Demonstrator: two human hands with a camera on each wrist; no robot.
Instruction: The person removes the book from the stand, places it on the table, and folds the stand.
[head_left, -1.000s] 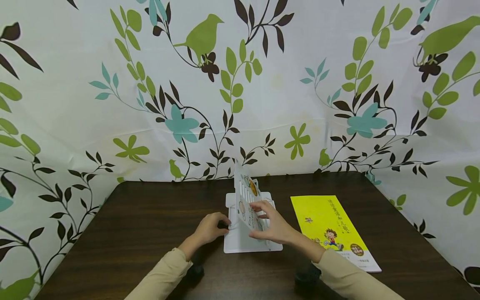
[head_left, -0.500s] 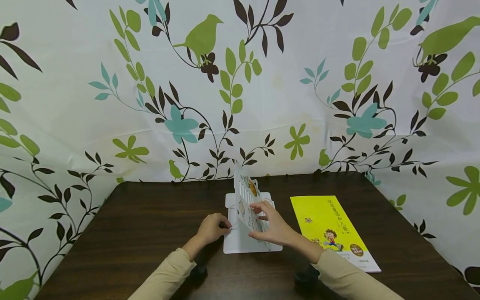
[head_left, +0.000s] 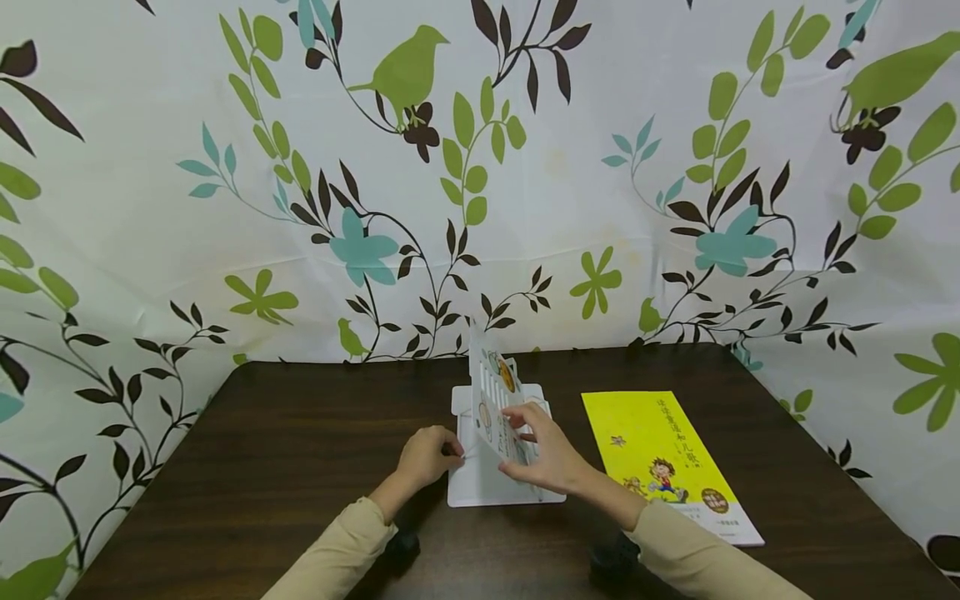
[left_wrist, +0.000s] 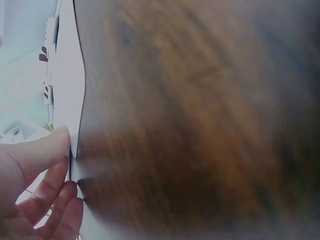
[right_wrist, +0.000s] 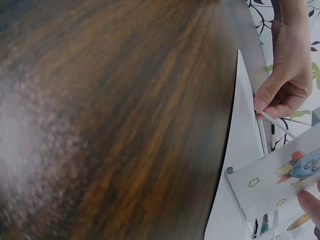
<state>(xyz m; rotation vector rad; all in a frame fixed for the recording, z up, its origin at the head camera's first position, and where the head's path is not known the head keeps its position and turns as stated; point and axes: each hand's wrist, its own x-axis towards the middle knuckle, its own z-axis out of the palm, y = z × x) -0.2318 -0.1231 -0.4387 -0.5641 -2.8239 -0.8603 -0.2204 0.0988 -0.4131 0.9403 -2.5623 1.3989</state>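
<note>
Thumb and finger of the left hand (head_left: 429,457) pinch a thin white rod (right_wrist: 279,125) at the left edge of the white stand (head_left: 480,487); the left wrist view barely shows the rod. On the right hand (head_left: 551,450), thumb and fingers curve apart against the stand's printed panel (right_wrist: 265,181); whether they grip it cannot be told. Right of the stand lies a yellow book (head_left: 660,450), its near left corner covered by the right sleeve (head_left: 712,550).

"读读童谣和儿歌" on yellow book (head_left: 658,450)
</note>
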